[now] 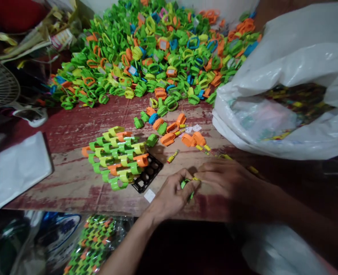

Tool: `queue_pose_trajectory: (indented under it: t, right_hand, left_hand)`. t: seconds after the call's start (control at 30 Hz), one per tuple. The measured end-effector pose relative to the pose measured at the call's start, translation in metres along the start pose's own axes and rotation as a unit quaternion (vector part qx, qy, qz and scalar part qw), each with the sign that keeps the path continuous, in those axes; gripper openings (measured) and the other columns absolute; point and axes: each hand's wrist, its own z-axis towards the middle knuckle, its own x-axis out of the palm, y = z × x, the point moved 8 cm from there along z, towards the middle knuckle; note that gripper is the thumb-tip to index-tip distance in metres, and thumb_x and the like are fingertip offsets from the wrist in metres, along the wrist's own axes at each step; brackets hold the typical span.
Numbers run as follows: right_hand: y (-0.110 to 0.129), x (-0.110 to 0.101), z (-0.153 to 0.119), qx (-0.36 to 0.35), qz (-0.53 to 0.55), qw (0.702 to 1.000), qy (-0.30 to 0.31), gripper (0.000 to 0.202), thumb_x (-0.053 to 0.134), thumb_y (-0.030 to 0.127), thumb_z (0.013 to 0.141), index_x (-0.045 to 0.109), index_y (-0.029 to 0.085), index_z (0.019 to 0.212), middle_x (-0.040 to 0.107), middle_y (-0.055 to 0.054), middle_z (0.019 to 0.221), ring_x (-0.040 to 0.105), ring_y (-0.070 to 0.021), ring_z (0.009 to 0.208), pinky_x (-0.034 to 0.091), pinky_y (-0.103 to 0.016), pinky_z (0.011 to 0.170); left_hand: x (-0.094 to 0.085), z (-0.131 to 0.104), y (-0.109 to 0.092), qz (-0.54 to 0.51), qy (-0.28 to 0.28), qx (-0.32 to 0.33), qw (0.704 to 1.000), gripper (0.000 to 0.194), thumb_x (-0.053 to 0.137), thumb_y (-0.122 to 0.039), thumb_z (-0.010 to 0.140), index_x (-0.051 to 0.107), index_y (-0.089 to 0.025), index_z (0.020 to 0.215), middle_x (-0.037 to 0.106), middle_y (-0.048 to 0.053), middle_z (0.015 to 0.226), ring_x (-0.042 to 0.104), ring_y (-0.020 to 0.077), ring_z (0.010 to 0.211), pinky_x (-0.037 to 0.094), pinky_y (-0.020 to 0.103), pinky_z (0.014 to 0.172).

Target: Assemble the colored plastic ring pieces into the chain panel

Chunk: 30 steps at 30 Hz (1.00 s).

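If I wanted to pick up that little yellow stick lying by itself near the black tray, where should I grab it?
Probably pinch the little yellow stick across its middle, coming straight down from above. It lies flat and slanted on the table, thin, with bare wood on both long sides, so fingers fit there. The black tray sits just left, so stay clear.

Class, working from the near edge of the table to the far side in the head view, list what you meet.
Left hand holding a small green piece → black tray carrying stacked rings → loose orange pieces → big heap of plastic rings.

left hand (173, 194) + right hand (229, 179): both pinch green ring (184, 184) | black tray (147, 173) near
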Motion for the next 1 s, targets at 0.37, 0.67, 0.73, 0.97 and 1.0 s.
queue_pose_trajectory:
  t: [0.37, 0.67, 0.73, 0.97, 1.0]
  right_hand:
    - [-0.026, 0.011, 0.039, 0.131, 0.01, 0.983, -0.129, 0.02, 0.046, 0.01, 0.093, 0.062, 0.019, 0.1, 0.067, -0.008, 0.096, 0.065, -0.0209, 0.085, 0.052, -0.032, 0.075]
    - [-0.061, 0.071, 0.078, 0.349, 0.093, 0.929, -0.075, 0.028, 0.064, 0.029, 0.082, 0.054, 0.022, 0.058, 0.051, 0.002, 0.05, 0.049, -0.0145, 0.047, 0.038, -0.023, 0.044]
    - [-0.063, 0.083, 0.085, 0.353, 0.107, 0.928, -0.055, 0.022, 0.059, 0.026, 0.082, 0.056, 0.021, 0.061, 0.054, 0.003, 0.053, 0.05, -0.0139, 0.049, 0.037, -0.022, 0.045]
    - [-0.059, 0.101, 0.098, 0.287, 0.095, 0.953, 0.003, 0.007, 0.056, 0.013, 0.074, 0.057, 0.019, 0.07, 0.062, -0.002, 0.067, 0.056, -0.0166, 0.062, 0.046, -0.025, 0.062]
    - [-0.058, 0.101, 0.098, 0.281, 0.093, 0.955, 0.007, 0.008, 0.056, 0.012, 0.074, 0.056, 0.019, 0.07, 0.062, -0.003, 0.067, 0.056, -0.0172, 0.062, 0.046, -0.026, 0.063]
  left_hand:
    - [-0.098, -0.082, -0.101, 0.375, -0.314, 0.109, 0.866, 0.038, 0.036, -0.046, 0.101, 0.061, -0.024, 0.119, 0.073, 0.004, 0.1, 0.069, 0.0221, 0.086, 0.054, 0.033, 0.077]
    - [-0.125, -0.06, -0.047, 0.494, -0.273, 0.218, 0.796, 0.018, 0.053, -0.028, 0.097, 0.061, -0.024, 0.113, 0.06, 0.003, 0.134, 0.042, 0.028, 0.136, 0.036, 0.053, 0.111]
    - [-0.125, -0.061, -0.041, 0.467, -0.28, 0.231, 0.807, 0.015, 0.053, -0.024, 0.097, 0.061, -0.024, 0.11, 0.062, 0.004, 0.131, 0.044, 0.0251, 0.133, 0.039, 0.05, 0.11]
    - [-0.127, -0.066, -0.041, 0.431, -0.294, 0.222, 0.824, 0.007, 0.054, -0.022, 0.095, 0.06, -0.019, 0.098, 0.062, 0.007, 0.127, 0.044, 0.0257, 0.13, 0.041, 0.049, 0.109]
    - [-0.127, -0.066, -0.039, 0.429, -0.294, 0.22, 0.825, 0.006, 0.055, -0.022, 0.095, 0.059, -0.019, 0.096, 0.062, 0.008, 0.127, 0.045, 0.0259, 0.13, 0.041, 0.049, 0.109]
